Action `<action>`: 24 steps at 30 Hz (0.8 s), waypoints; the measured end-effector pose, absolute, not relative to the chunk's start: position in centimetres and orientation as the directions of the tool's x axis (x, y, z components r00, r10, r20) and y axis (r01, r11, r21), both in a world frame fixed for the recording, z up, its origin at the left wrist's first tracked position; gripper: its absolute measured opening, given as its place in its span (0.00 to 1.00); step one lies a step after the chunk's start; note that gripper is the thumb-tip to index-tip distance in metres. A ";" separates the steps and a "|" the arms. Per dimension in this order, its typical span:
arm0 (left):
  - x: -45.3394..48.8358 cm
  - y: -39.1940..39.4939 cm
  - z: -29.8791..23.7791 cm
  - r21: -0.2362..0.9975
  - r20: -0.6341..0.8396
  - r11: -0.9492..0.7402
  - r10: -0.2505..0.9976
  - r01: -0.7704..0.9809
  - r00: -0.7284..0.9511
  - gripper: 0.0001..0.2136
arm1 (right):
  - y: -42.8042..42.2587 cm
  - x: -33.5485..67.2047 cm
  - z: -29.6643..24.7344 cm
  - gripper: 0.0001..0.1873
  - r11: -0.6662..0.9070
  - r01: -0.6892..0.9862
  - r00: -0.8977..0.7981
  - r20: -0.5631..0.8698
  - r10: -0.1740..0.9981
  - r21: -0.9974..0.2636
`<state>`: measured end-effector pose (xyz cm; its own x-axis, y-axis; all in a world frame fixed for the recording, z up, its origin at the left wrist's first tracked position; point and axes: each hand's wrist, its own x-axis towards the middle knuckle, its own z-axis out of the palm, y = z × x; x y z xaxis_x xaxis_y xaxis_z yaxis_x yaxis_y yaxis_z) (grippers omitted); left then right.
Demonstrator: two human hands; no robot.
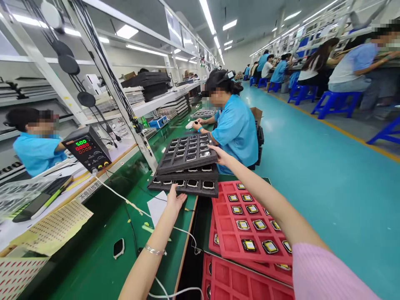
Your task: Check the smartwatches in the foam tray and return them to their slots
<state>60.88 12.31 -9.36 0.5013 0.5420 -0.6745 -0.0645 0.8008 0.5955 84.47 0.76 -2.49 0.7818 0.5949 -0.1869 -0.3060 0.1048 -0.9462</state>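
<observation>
Right hand [222, 156]: gripping top tray [187, 166] by edge.
Left hand [175, 200]: spread, at bottom tray [200, 192] rim.
Red trays [231, 242]: below right grip.

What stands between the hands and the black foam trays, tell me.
Nothing visible does: the right hand holds the top black foam tray by its right edge, and the left hand is at the bottom tray's front edge.
</observation>
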 end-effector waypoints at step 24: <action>62.0 10.0 -5.9 0.356 -0.653 0.904 0.423 -0.239 0.628 0.12 | 0.4 87.7 -0.9 0.14 0.432 -0.332 0.777 0.017 0.629 -0.839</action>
<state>61.98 10.00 -5.91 0.6279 0.4230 -0.6533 -0.2385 0.9036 0.3558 87.71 0.38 -0.93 0.7770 0.6292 0.0165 -0.3318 0.4317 -0.8388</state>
